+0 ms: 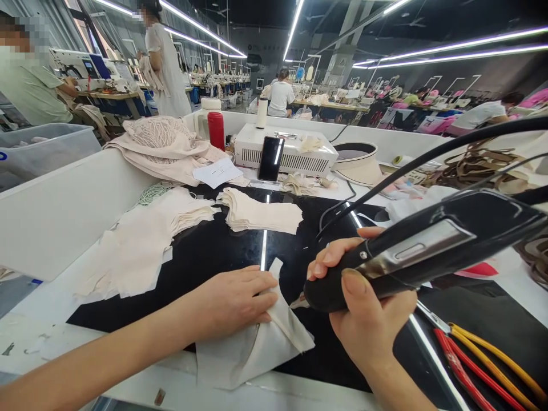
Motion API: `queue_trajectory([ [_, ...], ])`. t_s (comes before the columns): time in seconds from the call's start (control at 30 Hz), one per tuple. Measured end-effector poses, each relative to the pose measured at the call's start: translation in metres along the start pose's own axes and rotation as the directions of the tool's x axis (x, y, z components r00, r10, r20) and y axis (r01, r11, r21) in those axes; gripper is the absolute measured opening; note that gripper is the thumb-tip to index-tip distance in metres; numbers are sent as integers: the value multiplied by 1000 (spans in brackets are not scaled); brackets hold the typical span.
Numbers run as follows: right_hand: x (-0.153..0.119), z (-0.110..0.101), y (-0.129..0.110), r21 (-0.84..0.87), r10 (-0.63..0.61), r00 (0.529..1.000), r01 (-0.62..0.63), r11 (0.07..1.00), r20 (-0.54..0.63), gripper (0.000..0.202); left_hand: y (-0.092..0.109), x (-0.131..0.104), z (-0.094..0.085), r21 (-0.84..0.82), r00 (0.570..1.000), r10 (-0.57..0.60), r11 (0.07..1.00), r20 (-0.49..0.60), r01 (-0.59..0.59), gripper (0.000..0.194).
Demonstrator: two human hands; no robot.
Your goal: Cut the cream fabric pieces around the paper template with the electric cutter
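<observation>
My left hand (pixel 233 299) lies on a cream fabric piece (pixel 240 362) at the front edge of the black work surface. Its fingers are bent and pressed together on the folded cloth, whose narrow strip sticks up past the fingertips. My right hand (pixel 368 319) is wrapped round a black corded handheld tool (pixel 428 245) with a silver switch plate. The tool's lower end points down toward the right side of the cloth; its working tip is hard to make out. Beyond my hands lie a neat stack of cream fabric pieces (pixel 261 211) and a looser pile of fabric pieces (pixel 132 242).
Scissors with red and yellow handles (pixel 483 359) lie at the right. A phone (pixel 270 158) leans on a white vented box (pixel 286 147). A red bottle (pixel 216 130) and a sun visor (pixel 357 161) stand nearby. The thick black cable (pixel 411 165) arches across the right side.
</observation>
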State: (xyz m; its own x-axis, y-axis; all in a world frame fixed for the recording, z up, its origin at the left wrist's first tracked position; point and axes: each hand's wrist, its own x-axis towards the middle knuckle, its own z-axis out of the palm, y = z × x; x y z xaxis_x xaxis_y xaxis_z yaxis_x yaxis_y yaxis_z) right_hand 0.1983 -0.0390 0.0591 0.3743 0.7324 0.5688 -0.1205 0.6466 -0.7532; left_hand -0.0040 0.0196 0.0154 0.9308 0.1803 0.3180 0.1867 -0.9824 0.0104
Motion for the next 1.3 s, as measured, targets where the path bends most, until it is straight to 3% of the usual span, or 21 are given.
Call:
queue_trajectory([
  [0.13, 0, 0, -1, -10, 5, 1000, -6, 1000, -15, 39, 1, -1, -4, -17, 998, -39, 999, 53, 40, 22],
  [0.37, 0, 1, -4, -19, 9, 1000, -9, 1000, -8, 38, 6, -4, -5, -61, 998, -56, 996, 41, 59, 35],
  [0.73, 10, 10, 0, -36, 0, 994, -4, 999, -107, 40, 10, -7, 1, -86, 996, -84, 993, -5, 83, 35],
  [0.97, 8, 11, 3, -47, 33, 998, -36, 998, -60, 37, 12, -6, 1, -108, 995, -95, 990, -21, 92, 34],
  [1.3, 16, 17, 10, -33, 9, 996, -11, 999, -85, 39, 14, -6, 2, -124, 994, -110, 986, -8, 109, 35],
])
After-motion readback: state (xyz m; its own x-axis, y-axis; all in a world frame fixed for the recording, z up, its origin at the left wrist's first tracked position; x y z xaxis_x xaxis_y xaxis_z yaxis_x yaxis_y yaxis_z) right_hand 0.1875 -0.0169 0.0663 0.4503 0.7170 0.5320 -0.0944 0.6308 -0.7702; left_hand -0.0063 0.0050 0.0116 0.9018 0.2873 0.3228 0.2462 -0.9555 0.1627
